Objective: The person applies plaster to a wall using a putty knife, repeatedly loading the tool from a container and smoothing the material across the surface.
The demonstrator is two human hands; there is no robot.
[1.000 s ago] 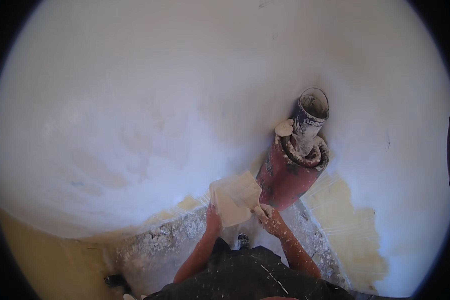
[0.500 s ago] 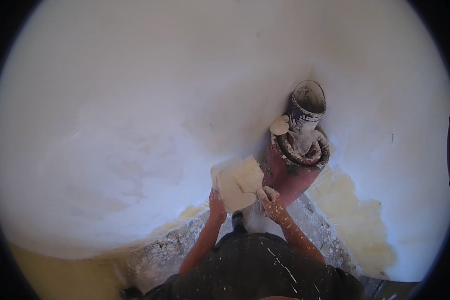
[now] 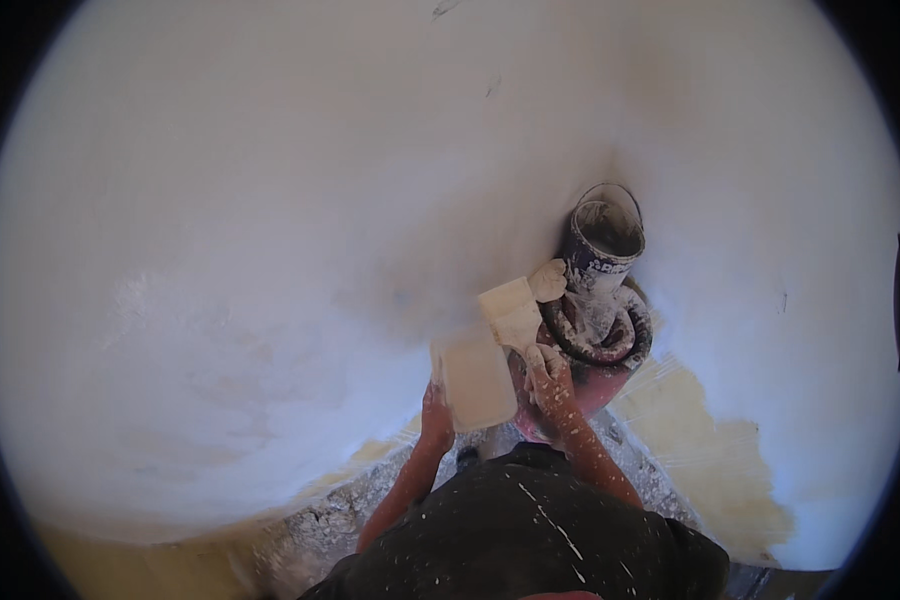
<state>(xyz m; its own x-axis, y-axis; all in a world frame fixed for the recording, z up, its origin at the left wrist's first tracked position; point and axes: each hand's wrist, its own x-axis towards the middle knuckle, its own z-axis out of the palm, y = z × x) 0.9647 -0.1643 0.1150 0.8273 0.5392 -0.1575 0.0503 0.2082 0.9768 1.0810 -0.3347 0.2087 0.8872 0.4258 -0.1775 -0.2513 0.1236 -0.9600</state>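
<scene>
My left hand [image 3: 436,414] grips the left side of a pale, rectangular plastic tub [image 3: 477,385] with rounded corners. Cream-coloured paste seems to fill it, though its depth cannot be made out. In my right hand [image 3: 550,378], spattered with white, is a wide putty knife [image 3: 511,312] with a cream-coated blade. That blade points up and left, just beyond the tub's far edge and apart from it. Fingers of both hands are closed round what they hold, and the putty knife's handle is mostly hidden.
A dark paint bucket [image 3: 607,240] with a wire handle stands on a red, rolled-rim drum [image 3: 610,385] in the corner. A pale lump [image 3: 548,281] sits beside it. White-coated walls [image 3: 250,220] meet there, with bare yellowish patches [image 3: 715,450] low down. The floor [image 3: 330,515] is splattered.
The putty knife has moved off the tub's surface, up and away from me, its blade now beyond the far edge. The tub has shifted slightly; the view has tilted a little.
</scene>
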